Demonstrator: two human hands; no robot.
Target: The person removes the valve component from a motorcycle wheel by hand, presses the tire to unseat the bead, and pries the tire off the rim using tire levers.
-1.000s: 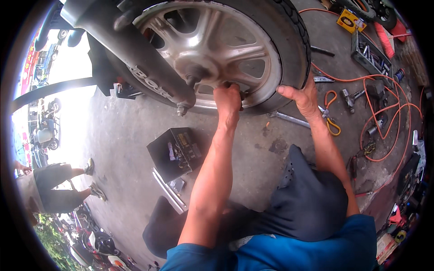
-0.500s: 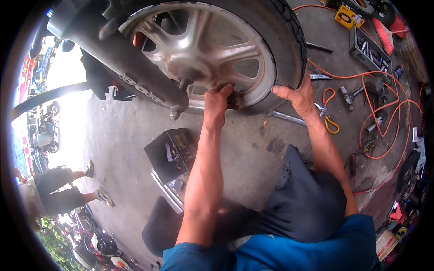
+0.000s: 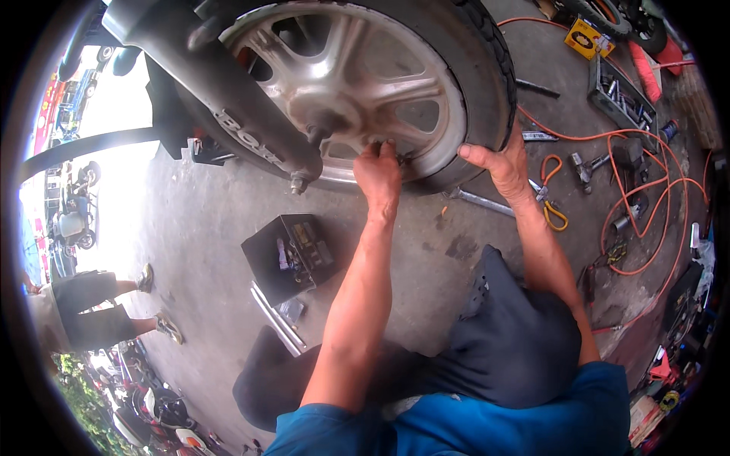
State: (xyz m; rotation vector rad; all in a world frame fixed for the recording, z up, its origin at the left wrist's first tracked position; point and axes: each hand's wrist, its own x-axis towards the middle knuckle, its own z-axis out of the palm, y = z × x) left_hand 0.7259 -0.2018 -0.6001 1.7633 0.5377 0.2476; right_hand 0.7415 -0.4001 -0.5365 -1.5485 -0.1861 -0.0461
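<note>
A spoked silver motorcycle wheel (image 3: 334, 83) with a black tire (image 3: 490, 95) fills the top of the view. My left hand (image 3: 376, 173) is closed at the lower inner rim, between two spokes. Its fingertips are pressed together there, and what they pinch is hidden. My right hand (image 3: 505, 166) grips the tire at its lower right, thumb on the near sidewall and fingers behind. Left of the hub, a dark fork leg (image 3: 228, 114) slants down across the wheel.
On the floor lie a black open box (image 3: 277, 262), metal strips (image 3: 277, 321), a wrench (image 3: 483, 201) and orange-handled scissors (image 3: 553, 194). An orange hose (image 3: 635, 133) loops around a hammer (image 3: 589, 169) at right, near a socket tray (image 3: 623, 95). A person (image 3: 91, 311) stands at left.
My left hand has shifted slightly right along the rim, its fingers drawn closer together. The view has moved a little; my right hand keeps its hold on the tire.
</note>
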